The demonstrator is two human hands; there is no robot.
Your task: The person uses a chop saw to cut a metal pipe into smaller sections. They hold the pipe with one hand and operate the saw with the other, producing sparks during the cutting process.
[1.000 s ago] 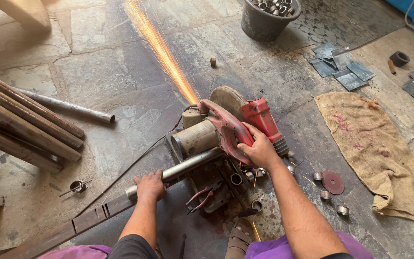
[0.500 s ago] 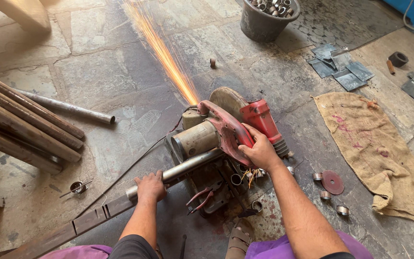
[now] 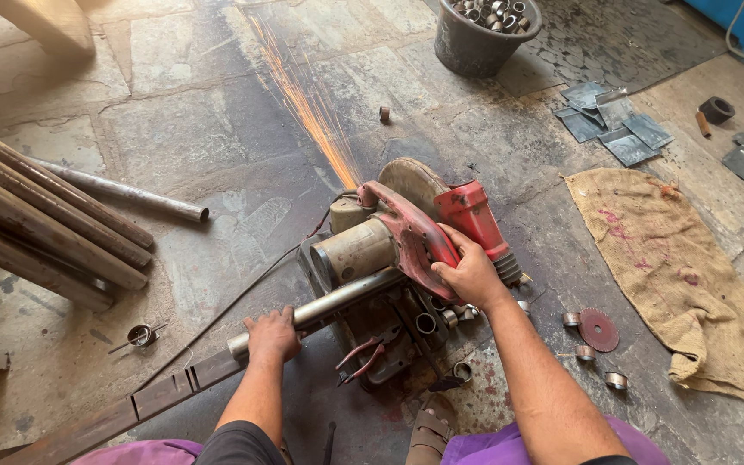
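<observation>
Now, at your far left lies a stack of long rusty pipes (image 3: 40, 228), round and dull brown, their far ends cut off by the frame edge; one thinner grey pipe (image 3: 127, 194) rests apart from them on the stone floor (image 3: 174, 129), which is cracked, stained and dusty. Nearer you, a flat notched steel bar (image 3: 144, 400) runs toward the lower left corner. Your left hand (image 3: 273, 334) is clenched over the smooth grey metal tube (image 3: 333, 301), pressing it where it feeds into the saw's vise; the tube's cut end is hidden under the motor. The chop saw (image 3: 398, 237) sits at centre on the floor, with a dull cylindrical motor, a worn red guard and a red housing. Orange sparks (image 3: 307, 103) stream away from the blade toward the top of the frame; the blade's contact with the tube cannot be seen. Red-handled pliers (image 3: 359, 357) lie on the saw's base. Your right hand (image 3: 467, 271) is wrapped tight around the saw's red handle. Short cut metal rings (image 3: 592, 353) and a reddish disc (image 3: 598, 329) lie just right of your forearm. At the top, a dark round bucket (image 3: 484, 39) holds a heap of similar cut rings. Further right lie flat grey metal plates (image 3: 613, 129) and a coarse, stained burlap sack (image 3: 673, 267), its edge cut off.
</observation>
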